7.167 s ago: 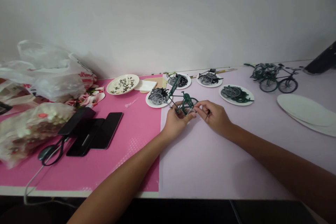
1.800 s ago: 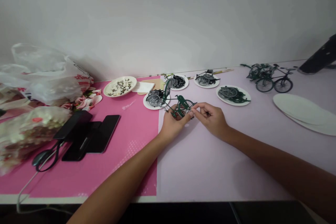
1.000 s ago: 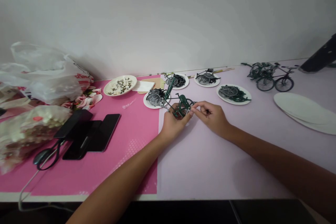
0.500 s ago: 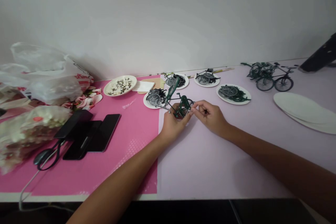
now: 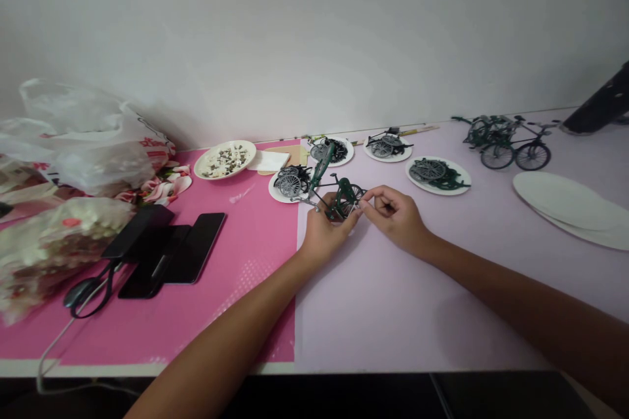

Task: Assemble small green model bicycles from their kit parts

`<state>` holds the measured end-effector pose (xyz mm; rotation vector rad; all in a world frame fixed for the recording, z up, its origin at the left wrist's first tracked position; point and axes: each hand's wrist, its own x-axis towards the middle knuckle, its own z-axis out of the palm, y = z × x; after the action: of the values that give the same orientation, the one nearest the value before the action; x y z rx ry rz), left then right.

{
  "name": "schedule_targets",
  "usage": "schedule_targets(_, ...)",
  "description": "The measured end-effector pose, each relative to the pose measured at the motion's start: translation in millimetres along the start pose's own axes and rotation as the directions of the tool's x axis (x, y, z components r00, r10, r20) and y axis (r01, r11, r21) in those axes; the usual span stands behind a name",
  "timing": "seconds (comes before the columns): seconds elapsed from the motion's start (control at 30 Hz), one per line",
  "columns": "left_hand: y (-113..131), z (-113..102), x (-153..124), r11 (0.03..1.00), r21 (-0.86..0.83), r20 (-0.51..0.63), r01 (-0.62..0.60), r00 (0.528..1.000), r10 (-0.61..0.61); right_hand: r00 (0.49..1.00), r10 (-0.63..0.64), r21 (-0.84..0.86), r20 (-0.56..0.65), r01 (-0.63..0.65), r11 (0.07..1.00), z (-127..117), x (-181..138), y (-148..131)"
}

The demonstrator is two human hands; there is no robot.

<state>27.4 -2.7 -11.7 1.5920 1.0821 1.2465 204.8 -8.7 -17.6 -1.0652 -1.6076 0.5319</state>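
Note:
My left hand [image 5: 323, 234] grips a small dark green model bicycle [image 5: 339, 194] by its lower frame, holding it just above the lilac mat. Beside it, my right hand [image 5: 396, 215] pinches at the bicycle's rear wheel with thumb and forefinger; a thin tool or part seems to lie in its fingers, too small to name. The bicycle's front end points up and left toward a white plate of grey wheels [image 5: 289, 182].
Small plates of bicycle parts [image 5: 436, 172] and finished model bicycles [image 5: 506, 143] stand at the back. Empty white plates [image 5: 565, 207] lie at the right. On the pink mat [image 5: 196, 301] are a dish of small pieces [image 5: 226, 158], phones [image 5: 170, 247], scissors [image 5: 88, 288] and plastic bags [image 5: 73, 150].
Both hands have stayed on the bicycle throughout. The model has tilted a little back and forth in my left hand, and my right fingers keep working at the rear wheel.

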Motion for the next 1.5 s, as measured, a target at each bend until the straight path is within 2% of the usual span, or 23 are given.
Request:
schedule_targets(0.23, 4, 0, 0, 0.999, -0.039, -0.001, 0.030, 1.000, -0.030, 1.000, 0.014, 0.042, -0.002, -0.014, 0.999, -1, 0, 0)
schedule_targets(0.6, 3, -1, 4, 0.963, -0.228, 0.051, 0.143, 0.990, -0.135, 0.999, 0.053, 0.011, -0.009, -0.053, 0.999, -2, 2, 1)
schedule_targets(0.8, 6, -1, 3, 0.956, -0.241, 0.067, 0.166, 0.986, -0.154, 0.996, 0.092, -0.005, 0.001, -0.092, 0.996, -3, 2, -1)
schedule_targets(0.97, 4, -1, 3, 0.968, -0.210, 0.044, 0.139, 0.990, -0.133, 0.990, 0.139, 0.034, 0.011, -0.139, 0.990, -3, 1, -3)
schedule_targets(1.17, -3, -2, 4, 0.985, -0.134, 0.046, 0.106, 0.994, -0.100, 0.970, 0.227, 0.087, 0.090, -0.235, 0.968, -4, 3, 3)
schedule_targets(1.33, -5, -1, 4, 0.983, -0.139, 0.071, 0.123, 0.991, -0.114, 0.948, 0.241, 0.193, 0.210, -0.281, 0.940, -6, 9, 0)
schedule_targets(1.5, 1, -2, 3, 0.975, -0.154, 0.097, 0.161, 0.984, -0.148, 0.926, 0.272, 0.242, 0.262, -0.336, 0.910, -8, 11, -3)
